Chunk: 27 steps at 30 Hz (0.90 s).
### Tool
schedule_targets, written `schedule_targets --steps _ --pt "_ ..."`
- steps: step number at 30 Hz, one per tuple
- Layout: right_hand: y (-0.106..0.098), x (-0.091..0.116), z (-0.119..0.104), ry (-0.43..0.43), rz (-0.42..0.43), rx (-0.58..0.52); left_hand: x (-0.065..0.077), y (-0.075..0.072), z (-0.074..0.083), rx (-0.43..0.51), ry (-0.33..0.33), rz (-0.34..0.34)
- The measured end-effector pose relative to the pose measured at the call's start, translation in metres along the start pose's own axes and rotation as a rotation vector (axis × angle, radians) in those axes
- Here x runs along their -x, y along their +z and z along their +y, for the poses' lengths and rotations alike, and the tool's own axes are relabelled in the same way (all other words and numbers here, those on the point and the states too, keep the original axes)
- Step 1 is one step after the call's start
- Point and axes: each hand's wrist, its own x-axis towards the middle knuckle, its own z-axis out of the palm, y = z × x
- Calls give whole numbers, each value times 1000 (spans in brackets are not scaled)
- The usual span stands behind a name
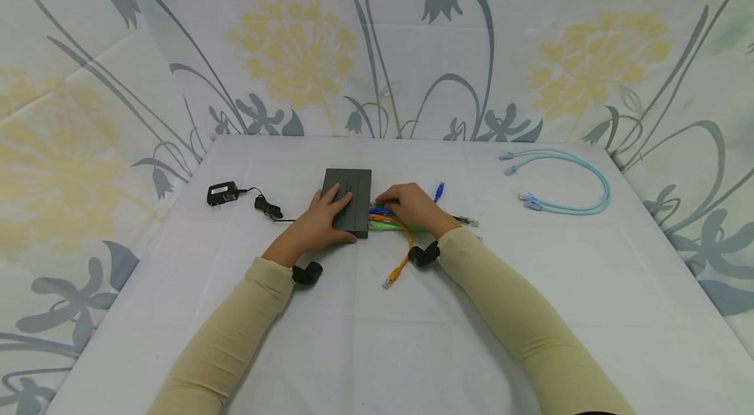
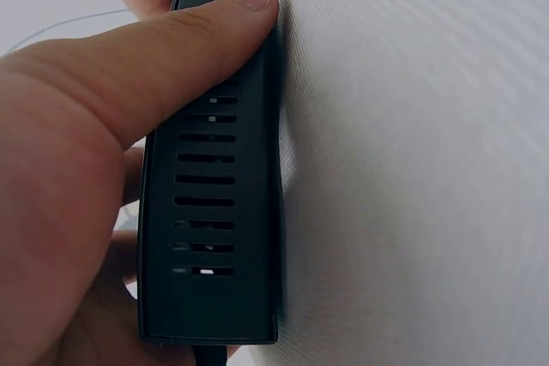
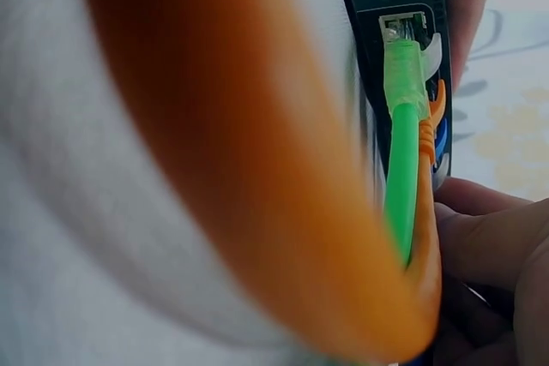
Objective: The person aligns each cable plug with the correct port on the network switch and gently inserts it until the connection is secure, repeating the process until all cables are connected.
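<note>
A dark grey network switch (image 1: 359, 196) lies on the table under my left hand (image 1: 318, 222). The fingers spread over its top while the thumb presses its slotted side, seen close in the left wrist view. At its port side, my right hand (image 1: 415, 205) pinches a black network cable (image 1: 462, 219) close to the ports; the fingers hide most of the held end. Beside it, a green network cable (image 3: 403, 177), an orange network cable (image 1: 405, 251) and a blue network cable (image 1: 438, 192) run from neighbouring ports. The green plug sits in its port in the right wrist view.
A black power adapter (image 1: 222, 193) lies to the left, its bundled cord (image 1: 268, 207) leading to the switch. Light blue network cables (image 1: 597, 182) lie curved at the back right. Patterned cloth (image 1: 377, 42) rises behind the white table (image 1: 377, 349).
</note>
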Motion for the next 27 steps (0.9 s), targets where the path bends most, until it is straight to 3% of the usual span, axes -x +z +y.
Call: schedule_targets --steps 27 --pt "-1 -1 -7 8 -9 12 -3 2 -2 6 -16 -7"
